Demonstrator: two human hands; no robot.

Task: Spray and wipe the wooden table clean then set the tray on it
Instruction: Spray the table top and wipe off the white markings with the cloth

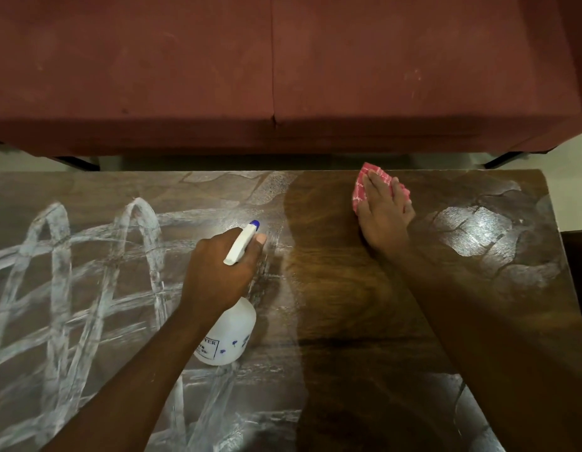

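We are mid-wipe. Our right hand [384, 216] presses the pink cloth [361, 187] with straight fingers against the desk [348, 305], at its far edge, right of centre. Our left hand [217, 269] curls its fingers round the neck of the spray bottle [231, 334] at mid-desk. White streaks [58, 256] cover the left half, so the next move probably calls for wiping leftward. We cannot tell how full the bottle is, and no tray is in view.

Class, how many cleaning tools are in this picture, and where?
2. The spray bottle is held in the left hand; the pink cloth lies under the right hand. Others may be out of view.
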